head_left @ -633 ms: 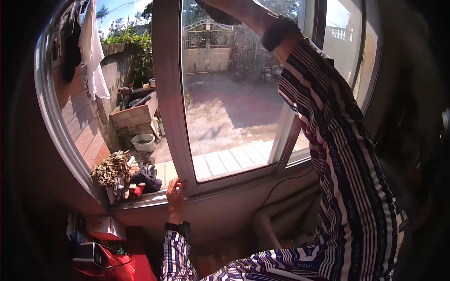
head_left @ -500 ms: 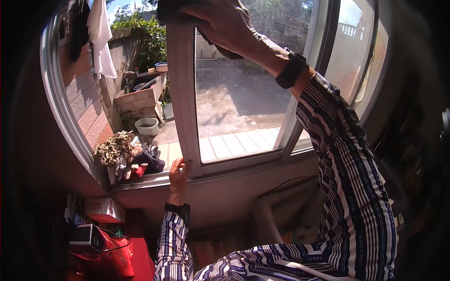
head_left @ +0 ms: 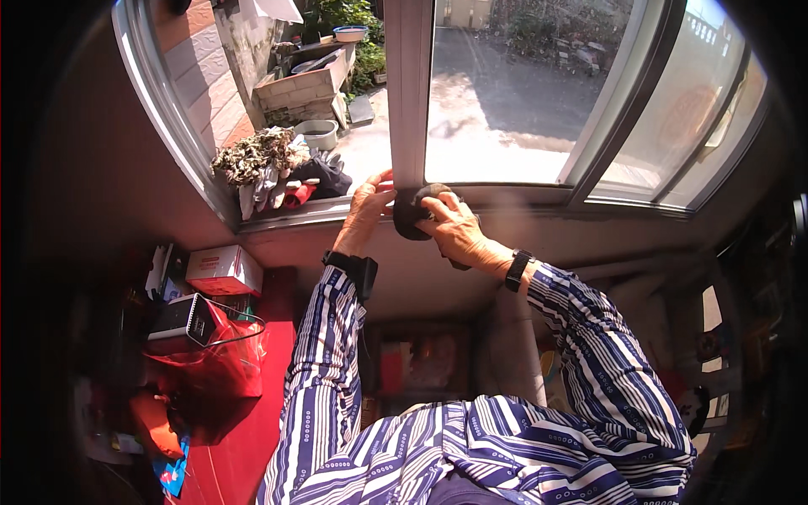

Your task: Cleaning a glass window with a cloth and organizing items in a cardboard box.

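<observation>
- Right hand [head_left: 459,229]: closed on a black cloth [head_left: 411,214], at the lower left corner of the sash [head_left: 408,101].
- Left hand [head_left: 365,209]: fingers bent at the sash's left edge; cannot tell whether it grips.
- Rags [head_left: 254,156]: left end of the sill [head_left: 335,206].
- Box [head_left: 224,271]: near the worktop's [head_left: 225,471] far edge.

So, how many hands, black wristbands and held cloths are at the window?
Hands: 2, left hand and right hand
Black wristbands: 2, left wristband and right wristband
Held cloths: 1, dark cloth
Total: 5
</observation>
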The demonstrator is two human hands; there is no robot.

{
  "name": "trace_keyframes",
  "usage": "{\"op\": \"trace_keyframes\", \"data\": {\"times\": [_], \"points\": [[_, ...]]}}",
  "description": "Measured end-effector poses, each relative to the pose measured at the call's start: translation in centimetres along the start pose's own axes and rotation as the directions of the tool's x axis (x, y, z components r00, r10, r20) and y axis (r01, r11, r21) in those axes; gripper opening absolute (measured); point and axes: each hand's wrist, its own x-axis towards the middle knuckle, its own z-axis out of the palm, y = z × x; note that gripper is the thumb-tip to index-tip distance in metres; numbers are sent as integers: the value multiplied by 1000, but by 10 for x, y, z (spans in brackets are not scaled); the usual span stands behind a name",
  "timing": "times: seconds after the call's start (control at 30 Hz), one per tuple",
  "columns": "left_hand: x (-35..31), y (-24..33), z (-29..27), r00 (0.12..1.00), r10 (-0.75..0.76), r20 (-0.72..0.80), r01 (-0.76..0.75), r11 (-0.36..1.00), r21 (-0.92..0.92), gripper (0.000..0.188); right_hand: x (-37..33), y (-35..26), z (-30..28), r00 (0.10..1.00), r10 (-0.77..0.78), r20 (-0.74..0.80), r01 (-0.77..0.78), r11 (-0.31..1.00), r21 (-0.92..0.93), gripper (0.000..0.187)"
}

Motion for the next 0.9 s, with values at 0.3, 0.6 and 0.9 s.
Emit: {"op": "trace_keyframes", "data": {"times": [0.3,0.6,0.9], "points": [[-43,7,7,999,-40,4,39,992,123,47,-47,-7,-46,854,335,398,-517,469,716,38],[-131,-45,6,953,-283,-112,277,959,-67,38,-139,35,-112,555,679,480,-385,-302,872,30],[-120,-30,-5,946,-269,-182,262,963,-62,37,-158,157,-179,531,777,338,-384,-135,913,71]]}}
